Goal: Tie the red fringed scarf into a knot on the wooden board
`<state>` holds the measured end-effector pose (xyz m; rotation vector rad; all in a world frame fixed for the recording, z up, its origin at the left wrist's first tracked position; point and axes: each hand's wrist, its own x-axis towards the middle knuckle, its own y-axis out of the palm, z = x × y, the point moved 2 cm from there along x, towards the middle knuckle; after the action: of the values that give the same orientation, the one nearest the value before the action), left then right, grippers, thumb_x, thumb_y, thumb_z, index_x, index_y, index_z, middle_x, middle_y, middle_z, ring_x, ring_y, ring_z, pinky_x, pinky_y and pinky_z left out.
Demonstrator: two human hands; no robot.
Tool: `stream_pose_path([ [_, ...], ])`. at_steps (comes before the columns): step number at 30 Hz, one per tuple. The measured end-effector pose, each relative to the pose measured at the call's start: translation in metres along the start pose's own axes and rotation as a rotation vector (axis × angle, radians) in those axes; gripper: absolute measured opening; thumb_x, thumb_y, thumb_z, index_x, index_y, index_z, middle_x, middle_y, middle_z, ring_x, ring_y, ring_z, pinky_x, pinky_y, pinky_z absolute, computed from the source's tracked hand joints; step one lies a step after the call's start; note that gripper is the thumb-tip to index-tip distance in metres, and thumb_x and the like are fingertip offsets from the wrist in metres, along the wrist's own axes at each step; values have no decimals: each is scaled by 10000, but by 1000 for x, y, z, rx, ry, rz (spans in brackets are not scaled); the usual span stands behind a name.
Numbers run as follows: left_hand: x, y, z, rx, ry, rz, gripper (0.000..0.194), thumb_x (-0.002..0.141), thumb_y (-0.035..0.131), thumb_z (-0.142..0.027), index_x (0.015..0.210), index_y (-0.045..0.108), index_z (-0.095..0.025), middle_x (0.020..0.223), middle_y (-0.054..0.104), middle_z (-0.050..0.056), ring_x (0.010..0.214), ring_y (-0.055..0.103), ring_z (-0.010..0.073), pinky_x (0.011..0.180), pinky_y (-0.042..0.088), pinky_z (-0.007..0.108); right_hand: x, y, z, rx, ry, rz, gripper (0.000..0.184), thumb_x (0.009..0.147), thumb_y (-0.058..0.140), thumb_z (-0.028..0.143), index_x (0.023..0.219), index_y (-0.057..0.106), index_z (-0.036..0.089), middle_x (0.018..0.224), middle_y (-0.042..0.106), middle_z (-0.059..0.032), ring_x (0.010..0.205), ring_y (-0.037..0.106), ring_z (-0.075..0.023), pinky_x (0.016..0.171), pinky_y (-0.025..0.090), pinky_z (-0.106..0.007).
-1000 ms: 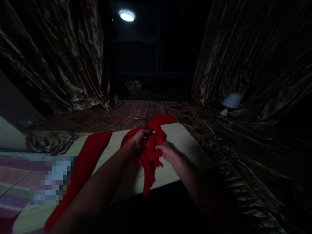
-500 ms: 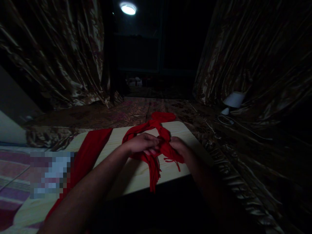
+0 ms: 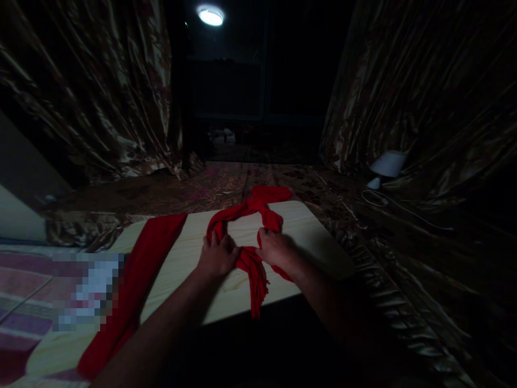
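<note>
A red scarf (image 3: pixel 220 218) with fringed ends lies in a loop on a pale wooden board (image 3: pixel 230 291). My left hand (image 3: pixel 216 257) rests on the loop's near left side, fingers spread over the cloth and thumb toward the fringe. On the right side of the loop, my right hand (image 3: pixel 278 249) has its fingers curled on the scarf; the cloth under the palm is hidden. One fringed end hangs toward me between the hands. At the far edge of the board the scarf bunches into a rounded red fold.
A long red cloth strip (image 3: pixel 149 264) crosses the board's left side. Striped bedding (image 3: pixel 24 291) and a blurred-out patch are further left. Beyond the board is patterned fabric (image 3: pixel 226 183). A white lamp (image 3: pixel 388 164) with a cord stands at right, before dark curtains (image 3: pixel 133 97).
My hands have moved apart from the crossing of the scarf's ends. The left went left and down onto the loop's side, the right shifted a little left. The loop's middle now shows more board.
</note>
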<state>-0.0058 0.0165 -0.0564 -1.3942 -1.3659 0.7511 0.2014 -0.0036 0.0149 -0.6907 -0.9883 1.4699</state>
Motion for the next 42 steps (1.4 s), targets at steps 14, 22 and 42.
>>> stream_pose_path([
  [14, 25, -22, 45, -218, -18, -173, 636, 792, 604, -445, 1372, 575, -186, 1571, 372, 122, 1500, 214, 311, 1221, 220, 459, -5, -41, -63, 579, -42, 641, 257, 669, 772, 335, 843, 718, 155, 601, 627, 25, 537, 561, -114, 519, 430, -204],
  [22, 18, -25, 45, -340, -152, -342, 602, 869, 534, -459, 1376, 562, -136, 1514, 435, 158, 1416, 381, 304, 1186, 315, 431, 55, -44, -70, 493, 101, 27, 166, 788, 697, 323, 778, 592, 194, 665, 677, -19, 557, 619, -140, 543, 473, -234],
  [42, 22, -21, 47, -292, -49, -304, 491, 864, 586, -486, 1293, 662, -260, 1385, 581, 87, 1392, 403, 296, 1198, 260, 465, 63, 12, 13, 12, -246, -121, 177, 907, 558, 354, 894, 676, 223, 934, 718, -83, 993, 640, -235, 919, 439, -338],
])
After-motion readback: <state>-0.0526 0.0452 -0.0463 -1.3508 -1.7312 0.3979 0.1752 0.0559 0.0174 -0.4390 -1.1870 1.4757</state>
